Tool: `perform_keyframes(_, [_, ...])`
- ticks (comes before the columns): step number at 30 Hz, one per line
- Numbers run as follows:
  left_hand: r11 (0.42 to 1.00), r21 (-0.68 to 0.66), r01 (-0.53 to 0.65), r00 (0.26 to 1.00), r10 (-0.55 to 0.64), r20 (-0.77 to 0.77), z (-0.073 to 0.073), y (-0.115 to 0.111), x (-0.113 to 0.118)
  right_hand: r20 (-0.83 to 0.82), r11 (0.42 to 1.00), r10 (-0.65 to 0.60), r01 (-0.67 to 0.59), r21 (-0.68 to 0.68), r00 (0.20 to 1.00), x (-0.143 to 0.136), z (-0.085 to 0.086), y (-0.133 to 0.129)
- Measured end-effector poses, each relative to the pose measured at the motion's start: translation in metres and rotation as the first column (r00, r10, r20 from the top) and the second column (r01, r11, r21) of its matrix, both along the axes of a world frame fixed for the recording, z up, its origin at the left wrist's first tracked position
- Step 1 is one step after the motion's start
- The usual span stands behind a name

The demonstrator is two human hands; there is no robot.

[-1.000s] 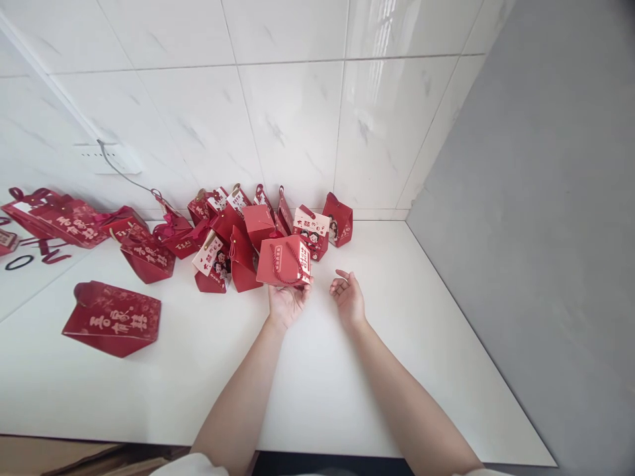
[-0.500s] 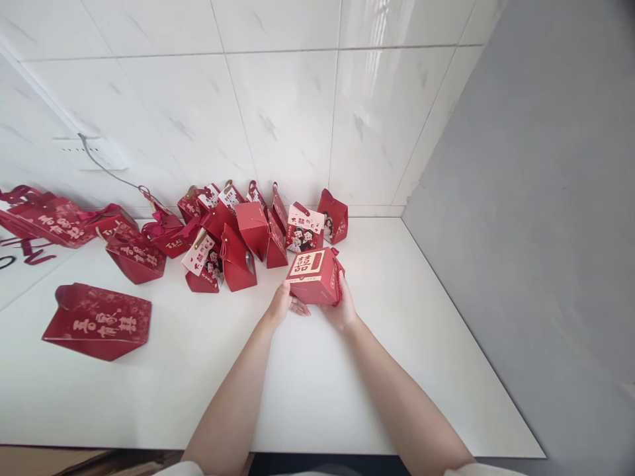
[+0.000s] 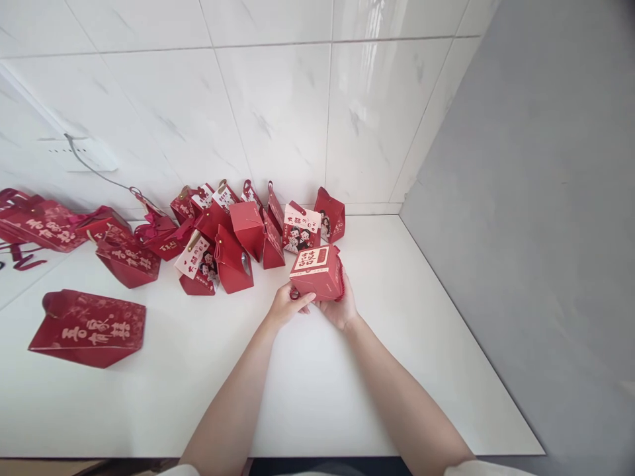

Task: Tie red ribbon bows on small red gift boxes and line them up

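Observation:
Both hands hold a small red gift box [image 3: 320, 281] above the white table. Its top carries a cream panel with a red double-happiness character, and a red cord hangs at its right side. My right hand [image 3: 342, 307] wraps around the right side and underside, its fingers partly hidden by the box. At the lower left corner, my left hand [image 3: 288, 305] is closed on the box with the thumb along its front lower edge. A small dark red loop [image 3: 294, 293] shows by the left fingers. Just behind stands a box with a cartoon couple [image 3: 301, 231].
Several red gift boxes [image 3: 235, 261] crowd along the tiled wall [image 3: 278, 112]. A larger red box [image 3: 92, 328] lies at the left on the white table [image 3: 208, 383]. A grey cable [image 3: 99, 173] runs from a wall socket. A grey panel [image 3: 536, 198] borders the right side.
My left thumb has come onto the front lower edge of the box, and a dark red loop now shows by those fingers. The view has shifted slightly.

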State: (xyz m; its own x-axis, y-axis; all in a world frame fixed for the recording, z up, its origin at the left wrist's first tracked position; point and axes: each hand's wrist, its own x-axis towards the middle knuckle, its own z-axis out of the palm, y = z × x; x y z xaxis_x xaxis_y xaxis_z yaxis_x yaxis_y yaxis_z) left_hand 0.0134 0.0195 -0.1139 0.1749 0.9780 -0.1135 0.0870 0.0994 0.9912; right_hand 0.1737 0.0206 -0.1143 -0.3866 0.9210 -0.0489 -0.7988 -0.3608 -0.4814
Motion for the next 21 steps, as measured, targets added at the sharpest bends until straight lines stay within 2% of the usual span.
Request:
perform_keyframes(9, [1.000, 0.007, -0.005, 1.000, 0.005, -0.014, 0.001, -0.001, 0.002, -0.001, 1.000, -0.015, 0.015, -0.007, 1.000, 0.002, -0.002, 0.001])
perform_keyframes(21, [0.999, 0.032, 0.017, 0.998, -0.019, 0.054, -0.011, 0.005, -0.001, -0.019, 0.999, 0.000, -0.001, -0.050, 1.000, 0.002, -0.001, 0.002])
